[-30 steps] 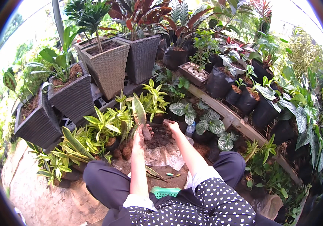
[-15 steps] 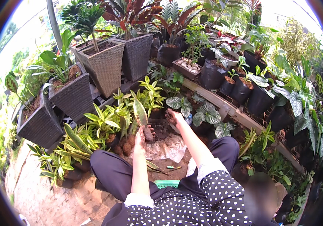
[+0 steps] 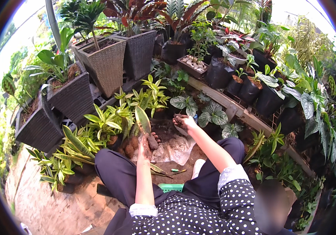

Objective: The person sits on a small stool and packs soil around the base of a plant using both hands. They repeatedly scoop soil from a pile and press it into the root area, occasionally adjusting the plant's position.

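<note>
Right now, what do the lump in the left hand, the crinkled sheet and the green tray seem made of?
The lump looks like packed soil, perhaps damp: dark brown, matte, rough. The sheet is probably thin clear plastic film: glossy, creased, dirt-smeared. The green tray looks like smooth moulded plastic, judging by its even colour and small holes, though only part shows.

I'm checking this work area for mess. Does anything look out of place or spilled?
A loose variegated leaf lies unpotted on the ground near the crumpled plastic sheet, so it looks stray. Dark soil lies loose at the sheet's far side.
</note>
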Demonstrator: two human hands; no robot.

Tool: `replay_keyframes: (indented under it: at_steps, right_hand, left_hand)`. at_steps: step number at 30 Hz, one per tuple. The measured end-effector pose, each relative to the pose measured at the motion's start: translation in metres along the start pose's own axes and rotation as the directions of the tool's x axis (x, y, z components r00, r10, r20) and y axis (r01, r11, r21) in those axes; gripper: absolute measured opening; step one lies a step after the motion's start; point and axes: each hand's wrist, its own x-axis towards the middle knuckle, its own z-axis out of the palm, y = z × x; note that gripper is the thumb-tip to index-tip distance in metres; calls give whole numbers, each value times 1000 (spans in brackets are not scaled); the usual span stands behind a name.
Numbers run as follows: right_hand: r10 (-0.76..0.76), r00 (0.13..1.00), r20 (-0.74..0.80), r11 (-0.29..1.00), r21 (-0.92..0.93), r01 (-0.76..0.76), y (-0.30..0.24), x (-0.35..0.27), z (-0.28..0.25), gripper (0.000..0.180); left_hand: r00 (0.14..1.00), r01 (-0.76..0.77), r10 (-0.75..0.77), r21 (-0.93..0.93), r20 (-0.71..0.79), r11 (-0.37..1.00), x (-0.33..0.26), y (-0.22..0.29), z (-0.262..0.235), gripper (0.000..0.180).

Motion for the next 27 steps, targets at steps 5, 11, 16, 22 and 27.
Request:
replay_keyframes:
  at_steps: [5,11,16,22,27]
  right_hand:
    - [37,999,14,998,40,-38,-19,-33,14,24]
    - [87,990,108,932,341,-120,-19,-41,9,25]
    - [211,977,-33,869,464,-172,-12,-40,6,23]
    - [59,984,-168,905,426,19,21,-23,-12,20]
    - [71,995,-67,946,320,-46,13,-32,1,27]
  left_hand:
    - [999,37,-37,-18,-37,999,6,-12,7,33]
    - [996,87,-87,25,-11,996,10,-19,22,33]
    - [995,95,-94,19,-21,995,9,-32,26,37]
    - [990,139,-139,9,-23,990,10,-49,34,38]
    - [991,131,-131,6,-34,991,14,-50,31,38]
